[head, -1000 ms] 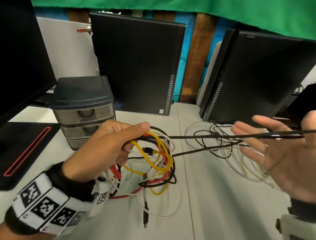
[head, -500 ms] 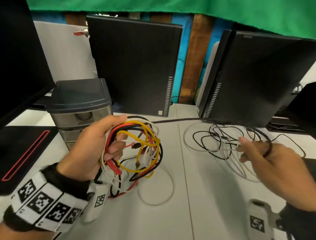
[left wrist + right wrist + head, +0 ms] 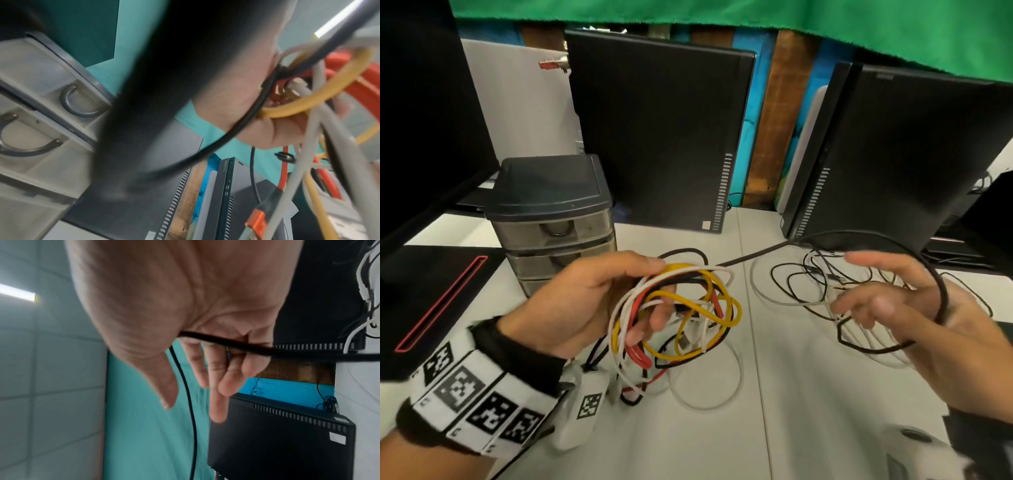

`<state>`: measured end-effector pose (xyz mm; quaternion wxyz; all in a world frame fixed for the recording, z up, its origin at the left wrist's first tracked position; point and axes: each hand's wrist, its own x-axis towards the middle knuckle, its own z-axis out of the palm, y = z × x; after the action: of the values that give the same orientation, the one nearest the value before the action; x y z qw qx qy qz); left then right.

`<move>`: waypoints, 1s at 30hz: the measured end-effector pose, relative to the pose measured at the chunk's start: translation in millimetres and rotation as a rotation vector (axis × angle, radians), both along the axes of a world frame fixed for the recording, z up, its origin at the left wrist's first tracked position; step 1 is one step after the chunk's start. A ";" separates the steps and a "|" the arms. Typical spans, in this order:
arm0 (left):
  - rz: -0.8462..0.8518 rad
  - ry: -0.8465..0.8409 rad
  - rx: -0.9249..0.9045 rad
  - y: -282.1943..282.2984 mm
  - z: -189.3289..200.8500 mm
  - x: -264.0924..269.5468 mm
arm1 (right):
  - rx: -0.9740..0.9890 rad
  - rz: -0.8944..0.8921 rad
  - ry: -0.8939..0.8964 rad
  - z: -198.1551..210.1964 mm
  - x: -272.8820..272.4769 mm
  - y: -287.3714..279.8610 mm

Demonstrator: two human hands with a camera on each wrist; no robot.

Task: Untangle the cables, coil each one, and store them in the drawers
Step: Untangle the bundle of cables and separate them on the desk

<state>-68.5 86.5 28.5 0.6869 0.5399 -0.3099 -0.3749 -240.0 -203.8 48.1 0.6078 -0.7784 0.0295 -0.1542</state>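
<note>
Left hand (image 3: 582, 301): fingers curled round a tangled bundle (image 3: 681, 315) of yellow, red, white and black cables, held above the white table (image 3: 808, 411); right hand (image 3: 914, 318): fingers spread and relaxed, palm up, a black cable (image 3: 943, 298) looped over it and running back to the bundle; loose black and white cables (image 3: 791, 284) on the table beyond; drawer unit (image 3: 551, 219) behind the left hand, drawers closed.

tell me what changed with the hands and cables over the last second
The right hand let the taut black cable go slack and came in nearer; the cable now loops around its open fingers. The left hand lifted the tangled bundle slightly. It grips the bundle as before; the drawer unit stayed shut.
</note>
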 end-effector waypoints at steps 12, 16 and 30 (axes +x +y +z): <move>-0.053 -0.199 0.137 -6.5 5.8 -14.7 | -0.891 -0.544 -0.045 8.7 -11.2 4.3; -0.099 -0.100 0.150 -13.6 4.7 -22.8 | -1.209 -0.407 -0.078 -4.1 -3.3 22.7; -0.105 0.073 0.092 -25.8 -4.2 -36.4 | -0.481 -0.028 -0.319 -31.0 15.2 69.5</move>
<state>-104.9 60.7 24.3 0.6516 0.5399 -0.2952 -0.4437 -224.8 -134.3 17.2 0.4005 -0.8656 -0.0932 -0.2856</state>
